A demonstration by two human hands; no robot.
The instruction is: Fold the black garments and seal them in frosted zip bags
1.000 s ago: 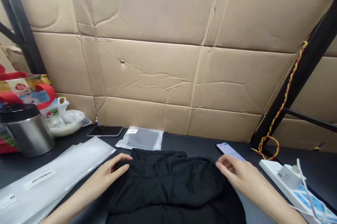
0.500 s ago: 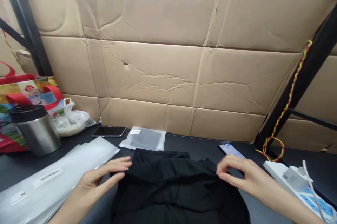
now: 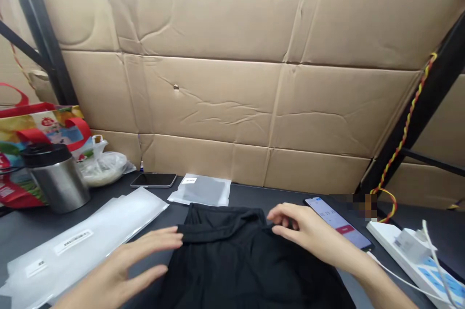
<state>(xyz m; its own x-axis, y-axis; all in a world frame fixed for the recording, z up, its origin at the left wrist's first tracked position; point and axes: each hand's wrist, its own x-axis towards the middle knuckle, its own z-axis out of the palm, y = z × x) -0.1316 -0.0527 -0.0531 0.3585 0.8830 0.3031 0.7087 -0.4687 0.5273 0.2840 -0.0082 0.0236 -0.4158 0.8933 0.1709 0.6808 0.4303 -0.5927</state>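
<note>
A black garment [image 3: 250,265] lies spread on the dark table, its waistband-like edge toward the back. My left hand [image 3: 134,260] is at the garment's left edge, thumb and fingers apart, fingertips touching or just beside the band's left corner. At the band's right end is my right hand [image 3: 305,231], with thumb and curled fingers close together on the black fabric near its upper right corner.
Clear plastic packages [image 3: 90,236] lie at left, a smaller one [image 3: 203,190] behind the garment. Also there: a dark phone [image 3: 154,180], steel cup [image 3: 60,183], colourful bag [image 3: 18,154], lit phone [image 3: 341,222], power strip [image 3: 410,255] and cardboard wall [image 3: 218,81].
My right hand has moved left along the garment's top edge, uncovering more of the lit phone. My left hand's thumb has spread away from its fingers. The fabric's upper edge has shifted.
</note>
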